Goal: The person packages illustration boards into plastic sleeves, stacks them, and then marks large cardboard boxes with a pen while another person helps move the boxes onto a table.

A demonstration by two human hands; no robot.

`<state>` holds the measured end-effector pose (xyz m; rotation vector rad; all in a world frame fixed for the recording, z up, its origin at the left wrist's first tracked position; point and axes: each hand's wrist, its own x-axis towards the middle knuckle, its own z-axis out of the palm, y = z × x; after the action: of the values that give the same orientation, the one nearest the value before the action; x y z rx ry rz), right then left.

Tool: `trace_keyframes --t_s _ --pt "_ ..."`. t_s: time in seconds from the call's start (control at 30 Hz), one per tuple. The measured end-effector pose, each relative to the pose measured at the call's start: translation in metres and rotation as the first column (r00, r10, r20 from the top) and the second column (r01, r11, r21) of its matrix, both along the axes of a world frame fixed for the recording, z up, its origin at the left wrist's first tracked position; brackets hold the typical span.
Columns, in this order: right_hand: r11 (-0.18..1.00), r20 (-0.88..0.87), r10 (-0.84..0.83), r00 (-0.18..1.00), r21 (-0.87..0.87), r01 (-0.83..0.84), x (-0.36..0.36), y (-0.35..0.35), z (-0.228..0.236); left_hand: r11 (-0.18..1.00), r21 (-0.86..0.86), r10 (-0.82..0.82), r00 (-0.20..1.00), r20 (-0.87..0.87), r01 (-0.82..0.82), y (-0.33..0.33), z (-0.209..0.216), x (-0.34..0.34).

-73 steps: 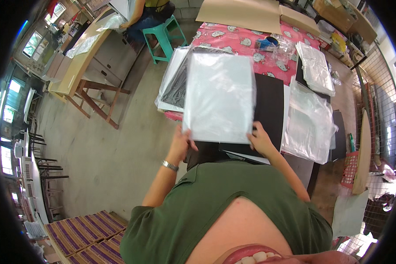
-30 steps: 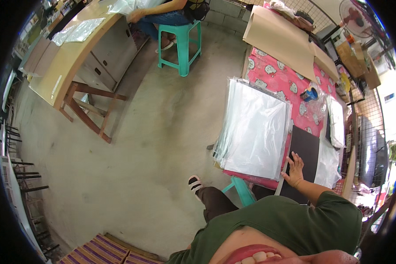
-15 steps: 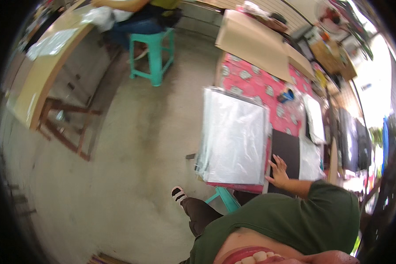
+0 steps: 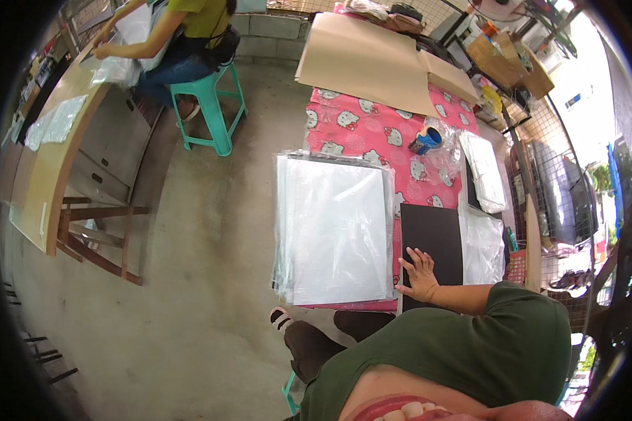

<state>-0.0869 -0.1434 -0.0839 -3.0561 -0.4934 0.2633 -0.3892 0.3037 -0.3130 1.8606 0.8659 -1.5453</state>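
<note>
The right hand lies with fingers spread apart on a black sheet at the near edge of the pink tabletop; the left hand is out of sight, its state unknowable. Just left sits a stack of plastic-wrapped white sheets; farther back lie a blue roll and brown cardboard.

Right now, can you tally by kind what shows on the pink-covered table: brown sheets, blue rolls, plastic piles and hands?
Brown sheets: 2
Blue roll: 1
Plastic piles: 3 (left, upper right, lower right)
Right hand, on black sheet: 1
Total: 7
</note>
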Motion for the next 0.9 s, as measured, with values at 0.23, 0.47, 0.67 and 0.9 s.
trace_keyframes --t_s 0.23,0.47,0.67,0.9 --pt "0.999 -0.001 -0.035 0.999 0.039 0.035 0.010 0.004 0.009 0.988 -0.003 -0.153 0.984 -0.090 0.154 0.037 0.043 -0.010" --pt "0.997 -0.058 -0.066 0.996 0.032 0.068 0.014 -0.002 0.006 0.909 0.045 -0.412 0.909 -0.072 0.415 0.151 0.023 0.150" --pt "0.991 -0.081 -0.126 0.989 0.036 0.129 0.007 -0.003 0.012 0.776 0.089 -0.624 0.781 -0.028 0.624 0.213 0.006 0.314" --pt "0.988 -0.038 -0.147 0.988 0.040 0.149 0.003 0.000 0.014 0.612 0.148 -0.781 0.623 -0.036 0.777 0.232 -0.004 0.418"
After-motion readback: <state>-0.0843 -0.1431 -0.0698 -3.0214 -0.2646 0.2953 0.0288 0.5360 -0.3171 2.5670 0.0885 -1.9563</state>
